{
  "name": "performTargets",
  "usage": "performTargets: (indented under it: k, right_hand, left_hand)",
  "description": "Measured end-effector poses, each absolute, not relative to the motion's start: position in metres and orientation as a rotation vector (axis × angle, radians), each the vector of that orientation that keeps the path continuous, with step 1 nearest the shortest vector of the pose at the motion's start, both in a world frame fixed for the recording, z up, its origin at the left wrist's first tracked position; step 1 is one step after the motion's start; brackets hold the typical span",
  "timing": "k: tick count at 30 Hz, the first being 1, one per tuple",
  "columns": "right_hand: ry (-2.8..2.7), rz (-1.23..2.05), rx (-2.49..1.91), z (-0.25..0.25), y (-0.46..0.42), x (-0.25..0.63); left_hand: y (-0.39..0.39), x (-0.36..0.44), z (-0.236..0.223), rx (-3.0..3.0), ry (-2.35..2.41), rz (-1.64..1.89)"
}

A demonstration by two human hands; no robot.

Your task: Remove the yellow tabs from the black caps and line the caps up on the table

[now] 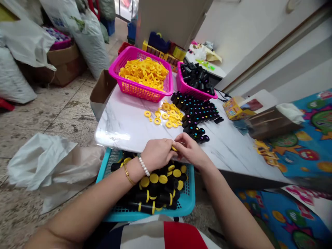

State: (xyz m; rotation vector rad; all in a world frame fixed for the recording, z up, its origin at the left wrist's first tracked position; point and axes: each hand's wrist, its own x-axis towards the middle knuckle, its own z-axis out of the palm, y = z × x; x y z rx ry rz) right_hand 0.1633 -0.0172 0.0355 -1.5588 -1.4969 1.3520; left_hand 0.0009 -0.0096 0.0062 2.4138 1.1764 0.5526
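Note:
My left hand (pixel 158 152) and my right hand (pixel 191 149) meet at the table's front edge, fingers closed together. Between them a small yellow round piece (pixel 174 148) shows; whatever else is gripped stays hidden by the fingers. Below the hands, a blue basket (pixel 190 200) holds many black cylinders with yellow caps (pixel 154 178). On the table ahead lies a loose pile of yellow ring pieces (pixel 169 114). Right of that pile, black cylinders (pixel 199 110) with coloured dots on their ends are lined up in rows.
A pink basket of yellow parts (pixel 114 71) and a pink basket of black parts (pixel 178 81) stand at the back of the white table (pixel 116 121). At right are a yellow box (pixel 233 109) and a brown box (pixel 272 121). White sacks (pixel 90 45) lie on the floor at left.

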Motion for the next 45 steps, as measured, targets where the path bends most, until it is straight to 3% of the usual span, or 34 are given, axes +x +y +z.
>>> performTargets:
  k: [3,8,12,16,22,31,36,45]
  right_hand:
    - [-1.535,1.338,-1.529,0.034,-0.019,0.163]
    - [-1.357,1.728,-1.326,0.034,-0.01,0.186]
    - [-1.384,1.827,-1.36,0.037,-0.002,0.191]
    - [-1.618,1.662,-1.466,0.043,-0.006,0.181]
    - [-1.86,1.166,-1.592,0.045,-0.028,0.166]
    - [-1.684,1.109,-1.536,0.032,-0.044,0.16]
    - [-1.617,0.802,-1.458,0.017,-0.09,0.153]
    - [-2.001,0.624,-1.514,-0.013,-0.178,0.229]
  left_hand:
    - [-0.008,-0.002,0.009,2.422,1.168,0.546]
    - [-0.015,-0.004,0.008,2.48,1.143,0.614]
    - [-0.019,-0.004,0.005,2.476,1.179,0.626]
    - [-0.017,-0.003,0.005,2.463,1.157,0.587]
    - [-0.015,-0.002,0.005,2.436,1.17,0.561]
    - [-0.01,-0.011,0.012,2.412,1.069,0.515]
    - [-0.034,-0.029,0.011,2.525,0.932,0.488]
    - [-0.117,-0.079,-0.029,2.359,1.318,0.687]
